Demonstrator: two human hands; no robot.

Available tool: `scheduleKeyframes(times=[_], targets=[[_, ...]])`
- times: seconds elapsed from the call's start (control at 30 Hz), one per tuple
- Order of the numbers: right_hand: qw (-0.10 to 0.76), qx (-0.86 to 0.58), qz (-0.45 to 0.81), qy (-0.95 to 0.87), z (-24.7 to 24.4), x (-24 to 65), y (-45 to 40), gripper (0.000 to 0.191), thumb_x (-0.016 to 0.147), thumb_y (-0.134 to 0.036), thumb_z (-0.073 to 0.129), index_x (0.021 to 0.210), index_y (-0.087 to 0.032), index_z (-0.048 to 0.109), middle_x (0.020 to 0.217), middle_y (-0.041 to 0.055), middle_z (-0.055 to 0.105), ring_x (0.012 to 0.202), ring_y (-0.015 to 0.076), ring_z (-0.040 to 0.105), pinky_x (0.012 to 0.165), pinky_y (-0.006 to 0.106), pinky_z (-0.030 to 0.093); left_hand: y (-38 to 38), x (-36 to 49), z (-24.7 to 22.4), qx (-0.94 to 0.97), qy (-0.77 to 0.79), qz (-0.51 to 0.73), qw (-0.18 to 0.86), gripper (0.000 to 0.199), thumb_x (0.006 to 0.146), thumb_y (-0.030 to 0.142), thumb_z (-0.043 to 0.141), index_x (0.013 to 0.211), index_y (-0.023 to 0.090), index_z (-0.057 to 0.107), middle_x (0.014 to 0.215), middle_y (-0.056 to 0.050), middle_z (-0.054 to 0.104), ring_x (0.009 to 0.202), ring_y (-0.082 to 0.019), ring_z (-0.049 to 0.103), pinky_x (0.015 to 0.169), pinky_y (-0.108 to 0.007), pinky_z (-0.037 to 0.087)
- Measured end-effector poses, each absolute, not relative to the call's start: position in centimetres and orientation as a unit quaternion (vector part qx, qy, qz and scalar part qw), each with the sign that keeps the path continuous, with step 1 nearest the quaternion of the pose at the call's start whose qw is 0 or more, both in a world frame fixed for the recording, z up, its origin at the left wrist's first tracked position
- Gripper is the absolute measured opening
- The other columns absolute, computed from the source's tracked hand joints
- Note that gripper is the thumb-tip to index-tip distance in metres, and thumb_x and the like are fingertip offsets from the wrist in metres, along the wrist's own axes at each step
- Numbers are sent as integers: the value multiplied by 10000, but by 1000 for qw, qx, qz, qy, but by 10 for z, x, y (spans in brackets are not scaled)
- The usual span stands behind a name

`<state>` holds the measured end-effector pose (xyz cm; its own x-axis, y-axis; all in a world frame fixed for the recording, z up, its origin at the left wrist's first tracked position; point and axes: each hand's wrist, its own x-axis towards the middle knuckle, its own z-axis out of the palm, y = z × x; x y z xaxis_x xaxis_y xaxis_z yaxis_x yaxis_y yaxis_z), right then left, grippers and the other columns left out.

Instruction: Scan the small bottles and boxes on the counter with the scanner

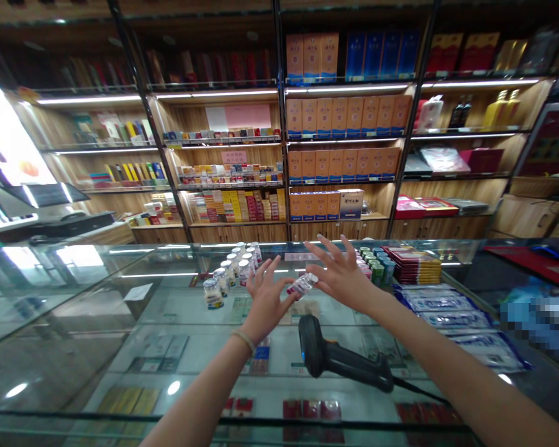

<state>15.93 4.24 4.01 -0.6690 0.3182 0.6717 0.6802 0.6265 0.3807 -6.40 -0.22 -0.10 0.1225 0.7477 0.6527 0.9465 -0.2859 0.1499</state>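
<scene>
A small clear bottle (302, 284) with a white cap and a pinkish label is tilted above the glass counter. My left hand (268, 301) pinches its lower end between thumb and fingers. At its capped end, the thumb side of my right hand (340, 273) touches it, the other fingers spread. Several similar small bottles (213, 293) stand in rows to the left. A black barcode scanner (345, 360) lies on the glass counter (177, 323) below my hands, its cable running right.
Green and pink small containers (377, 267), a stack of red and gold packs (412, 264) and blue-white packets (447, 310) lie to the right. Tall shelves of orange boxes (349, 118) stand behind. A dark monitor (46, 194) is at the left.
</scene>
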Motion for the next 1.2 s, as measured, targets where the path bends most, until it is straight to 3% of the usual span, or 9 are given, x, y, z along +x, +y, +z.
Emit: scheduleKeyframes(times=[0.37,0.6,0.87,1.2], targets=[[352,-321,-313,-822,20,170,36,290,815,-385,761,1069,-301,649,1580,41,407,1483,314,237,1204,593,5,-8,-64,4,-744,-526,-355,208,230,904,403,638,1096,308,721,1574,-72,408,1454,-330,317,1207,-606,113],[374,-365,-223,-823,13,175,41,302,824,-478,747,1048,-283,693,1586,87,379,1495,341,206,1189,607,80,-7,-70,5,-751,-511,-347,235,510,812,512,727,1263,292,634,1597,-129,348,1466,-367,291,1197,-631,102],[377,-399,-131,-826,15,180,40,241,881,-468,675,1024,-279,725,1596,89,354,1497,360,194,1169,639,117,-6,-68,3,-746,-519,-349,229,422,806,429,757,1201,318,662,1594,-122,336,1467,-366,288,1191,-638,86],[373,-410,-69,-830,16,178,37,279,928,-510,585,957,-274,732,1605,79,324,1515,345,137,1168,659,109,-8,-68,2,-740,-496,-370,264,335,851,458,699,1137,284,683,1537,-134,338,1450,-352,304,1201,-609,110]])
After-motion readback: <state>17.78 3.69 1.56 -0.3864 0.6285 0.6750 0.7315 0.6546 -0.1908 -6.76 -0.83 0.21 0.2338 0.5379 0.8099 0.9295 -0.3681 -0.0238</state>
